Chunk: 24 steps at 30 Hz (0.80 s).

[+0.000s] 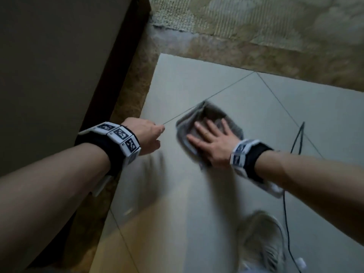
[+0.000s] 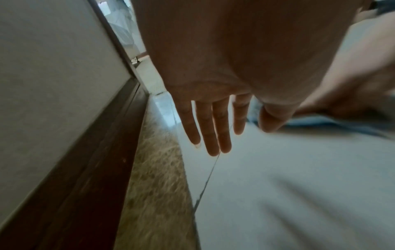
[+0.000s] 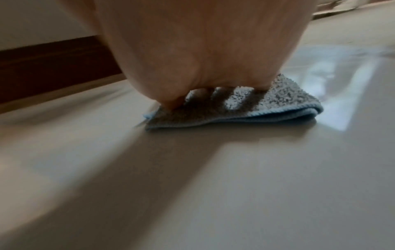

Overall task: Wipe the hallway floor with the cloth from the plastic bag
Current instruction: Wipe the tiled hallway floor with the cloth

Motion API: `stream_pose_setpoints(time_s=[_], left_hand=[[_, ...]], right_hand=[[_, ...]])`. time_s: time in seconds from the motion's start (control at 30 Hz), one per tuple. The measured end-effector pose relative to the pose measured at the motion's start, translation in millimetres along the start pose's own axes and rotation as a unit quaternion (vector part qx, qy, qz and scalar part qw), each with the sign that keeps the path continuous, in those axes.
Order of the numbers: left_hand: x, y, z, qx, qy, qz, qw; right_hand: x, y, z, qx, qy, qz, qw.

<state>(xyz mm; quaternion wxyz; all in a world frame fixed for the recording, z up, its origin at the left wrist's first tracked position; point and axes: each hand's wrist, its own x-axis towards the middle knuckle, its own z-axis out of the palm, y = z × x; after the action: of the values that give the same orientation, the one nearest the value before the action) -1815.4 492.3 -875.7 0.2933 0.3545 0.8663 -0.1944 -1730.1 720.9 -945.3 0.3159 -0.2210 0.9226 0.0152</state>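
A folded grey cloth point(image 1: 211, 115) with a light blue edge lies on the pale tiled floor point(image 1: 197, 194). My right hand point(image 1: 209, 139) presses flat on it, fingers straight and spread. In the right wrist view the palm point(image 3: 192, 59) bears down on the cloth point(image 3: 278, 104), which lies doubled over on the glossy tile point(image 3: 235, 186). My left hand point(image 1: 147, 134) hovers left of the cloth and holds nothing. In the left wrist view its fingers point(image 2: 213, 132) hang straight above the floor. No plastic bag is in view.
A wall point(image 1: 49, 66) with a dark brown skirting point(image 1: 116, 66) runs along the left, beside a brown stone border strip point(image 1: 134, 89). A patterned carpet point(image 1: 256, 18) lies ahead. A black cable point(image 1: 285, 213) and my shoe point(image 1: 262, 239) are at the lower right.
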Motion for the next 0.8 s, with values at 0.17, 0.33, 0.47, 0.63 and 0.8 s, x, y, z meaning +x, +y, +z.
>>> stream_pose_setpoints(time_s=[0.17,0.33,0.47,0.63,0.8], left_hand=[[21.8,46.4,-33.0,0.047,0.020,0.041,0.998],[33.2,121.2,-61.6,0.073,0.049,0.120,0.989],[27.9,173.4,-75.4,0.088,0.067,0.178,0.978],[18.3,188.0,-76.1,0.123,0.060,0.186,0.973],[19.3,189.0,-78.8,0.142,0.033,0.157,0.977]], right_hand=[[-78.1,-89.3,59.7,-0.009,-0.097,-0.149,0.984],[-119.9,-34.6,78.0,0.055,-0.075,-0.009,0.996],[-186.9,60.8,100.1,0.160,-0.099,0.216,0.958],[-258.5,93.0,156.0,0.265,-0.108,0.327,0.901],[-239.5,33.2,161.4,0.236,-0.076,0.312,0.917]])
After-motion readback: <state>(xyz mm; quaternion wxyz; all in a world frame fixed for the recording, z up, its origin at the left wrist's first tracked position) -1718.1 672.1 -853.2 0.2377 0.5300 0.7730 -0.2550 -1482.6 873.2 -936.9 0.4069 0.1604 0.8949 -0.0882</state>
